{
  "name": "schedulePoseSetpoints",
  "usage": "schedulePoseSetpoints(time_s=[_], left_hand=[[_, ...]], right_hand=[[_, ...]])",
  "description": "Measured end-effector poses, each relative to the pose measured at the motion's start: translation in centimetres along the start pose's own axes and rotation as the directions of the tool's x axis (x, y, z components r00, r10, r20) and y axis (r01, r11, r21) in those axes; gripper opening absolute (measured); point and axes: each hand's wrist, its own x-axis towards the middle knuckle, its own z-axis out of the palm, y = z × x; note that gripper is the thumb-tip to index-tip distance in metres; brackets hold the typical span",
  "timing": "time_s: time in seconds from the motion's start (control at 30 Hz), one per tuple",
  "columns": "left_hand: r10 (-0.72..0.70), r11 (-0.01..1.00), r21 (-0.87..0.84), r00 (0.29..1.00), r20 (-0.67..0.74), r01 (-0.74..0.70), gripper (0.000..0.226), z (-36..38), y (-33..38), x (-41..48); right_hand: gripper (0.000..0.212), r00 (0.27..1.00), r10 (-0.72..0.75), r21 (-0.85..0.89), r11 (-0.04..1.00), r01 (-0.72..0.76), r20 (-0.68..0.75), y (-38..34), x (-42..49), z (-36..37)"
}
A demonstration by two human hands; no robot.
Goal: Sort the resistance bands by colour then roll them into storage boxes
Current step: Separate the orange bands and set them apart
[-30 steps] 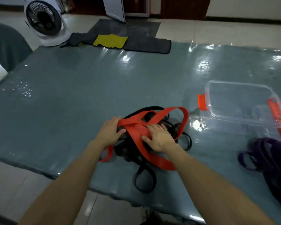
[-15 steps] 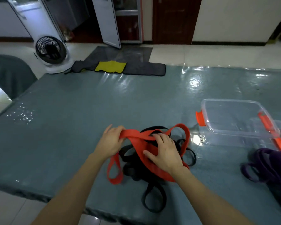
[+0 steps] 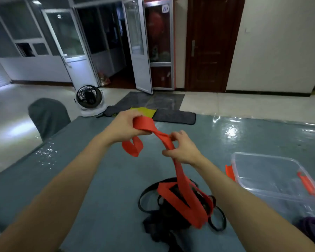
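Grip first: left hand [image 3: 125, 127] curled round the upper fold of the red band [image 3: 180, 176], right hand [image 3: 182, 151] pinching the twisted stretch just beside it, both raised above the table [image 3: 102, 179]. Lower end of the band draped over the black bands [image 3: 158, 222] heaped near the front edge. Probably best to lift slowly, work the twist flat through the right fingers, and shake the tail free without dragging black loops along. Clear storage box [image 3: 262, 156] with orange clips toward the right edge: apparently holding nothing. Purple bands [image 3: 312, 228] heaped at the front right corner, outside the box.
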Motion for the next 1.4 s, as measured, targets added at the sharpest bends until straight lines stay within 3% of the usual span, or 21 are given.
schedulePoseSetpoints(time_s=[0.13, 0.2, 0.3, 0.4, 0.43, 0.5, 0.57, 0.6, 0.7, 0.77, 0.9, 1.0, 1.1, 1.17, 1.2, 1.27, 1.33, 1.4], left_hand=[[0.041, 0.995, 0.088, 0.999, 0.034, -0.044, 0.037, -4.1, 2.6, 1.2], [0.041, 0.989, 0.139, 0.999, -0.001, -0.041, 0.034, -6.1, 3.0, 1.3], [0.007, 0.986, 0.165, 0.996, -0.091, 0.008, 0.036, -8.7, 2.5, 0.7], [-0.015, 0.982, 0.182, 0.981, -0.191, 0.051, 0.035, -10.7, 1.2, -0.3], [-0.019, 0.981, 0.186, 0.977, -0.214, 0.060, 0.032, -11.2, 0.5, -0.7], [-0.050, 0.985, 0.145, 0.964, -0.260, 0.090, 0.033, -12.2, -0.6, -1.5], [-0.098, 0.989, 0.075, 0.942, -0.321, 0.129, 0.038, -13.1, -1.3, -2.1], [-0.113, 0.990, 0.042, 0.931, -0.347, 0.136, 0.043, -13.5, -1.3, -2.2], [-0.091, 0.995, 0.014, 0.926, -0.366, 0.104, 0.049, -14.8, -0.2, -2.2], [-0.062, 0.994, 0.062, 0.940, -0.335, 0.088, 0.040, -15.4, 0.6, -2.3], [-0.013, 0.996, 0.076, 0.944, -0.331, 0.041, 0.038, -16.2, 1.4, -2.2], [0.015, 0.998, 0.060, 0.938, -0.346, 0.007, 0.045, -17.0, 1.9, -2.1], [0.009, 1.000, 0.015, 0.898, -0.439, -0.003, 0.050, -18.9, 1.1, -2.5], [-0.016, 1.000, -0.016, 0.852, -0.523, 0.009, 0.043, -20.2, -0.5, -2.6], [-0.043, 0.999, -0.049, 0.828, -0.558, 0.019, 0.039, -20.8, -1.7, -2.6], [-0.121, 0.990, -0.134, 0.780, -0.614, 0.049, 0.036, -21.5, -3.7, -2.4], [-0.169, 0.982, -0.177, 0.742, -0.649, 0.068, 0.037, -21.4, -5.3, -2.2], [-0.168, 0.984, -0.149, 0.774, -0.610, 0.096, 0.033, -20.5, -6.4, -1.7]], right_hand=[[0.092, 0.979, -0.028, 0.135, 0.991, 0.000, 0.204, -2.6, 1.1, -1.4], [0.094, 0.979, -0.075, 0.153, 0.987, 0.046, 0.190, -3.8, 2.0, -2.5], [0.078, 0.994, -0.105, 0.140, 0.985, 0.100, 0.032, -4.3, 2.5, -3.9], [0.032, 0.961, -0.082, -0.257, 0.954, 0.152, 0.264, -3.1, 2.1, -3.0], [0.023, 0.962, -0.067, -0.329, 0.932, 0.155, 0.263, -2.9, 2.4, -3.2], [0.021, 0.989, -0.078, -0.240, 0.965, 0.107, 0.126, -3.5, 3.7, -4.6], [0.026, 0.994, -0.088, 0.019, 0.996, 0.087, 0.065, -5.3, 4.8, -5.3], [0.039, 0.989, -0.087, 0.118, 0.990, 0.072, 0.122, -6.3, 4.9, -4.9], [0.119, 0.919, -0.080, 0.210, 0.978, -0.003, 0.385, -8.9, 4.1, -0.3], [0.131, 0.907, -0.099, 0.235, 0.972, 0.000, 0.408, -9.9, 3.6, 3.2], [0.102, 0.926, -0.117, 0.415, 0.909, -0.046, 0.360, -11.5, 3.3, 8.6], [0.057, 0.937, -0.115, 0.489, 0.870, -0.065, 0.330, -11.9, 3.0, 10.5], [0.025, 0.936, -0.112, 0.391, 0.920, -0.030, 0.335, -12.1, 4.1, 7.9], [0.009, 0.958, -0.142, 0.385, 0.922, 0.037, 0.251, -12.5, 5.4, 3.6], [0.013, 0.970, -0.157, 0.377, 0.923, 0.077, 0.187, -12.5, 6.1, 1.0], [0.022, 0.971, -0.183, 0.255, 0.957, 0.139, 0.155, -12.5, 6.9, -3.6], [0.021, 0.955, -0.137, -0.052, 0.986, 0.156, 0.264, -11.9, 7.3, -6.8], [0.019, 0.975, -0.130, -0.168, 0.973, 0.160, 0.178, -11.6, 7.9, -9.6]])
